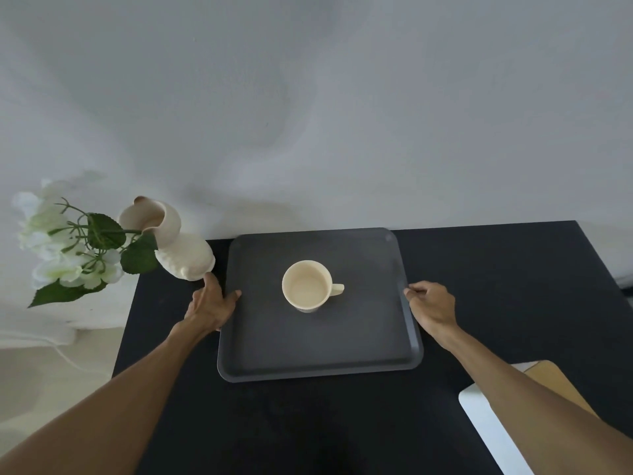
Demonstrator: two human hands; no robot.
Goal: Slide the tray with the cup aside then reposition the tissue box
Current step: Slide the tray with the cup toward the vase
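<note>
A dark grey tray (318,361) lies on the black table (308,423), up against the back wall. An empty cream cup (308,286) stands upright in the tray's middle, its handle pointing right. My left hand (212,303) grips the tray's left rim, thumb over the edge. My right hand (431,305) pinches the right rim. At the lower right, a white box with a tan top, likely the tissue box (486,426), is partly hidden under my right forearm.
A cream vase (178,245) with white flowers and green leaves (78,248) stands at the table's back left corner, touching my left hand's fingers. A pale wall rises behind the table. The floor shows at the left.
</note>
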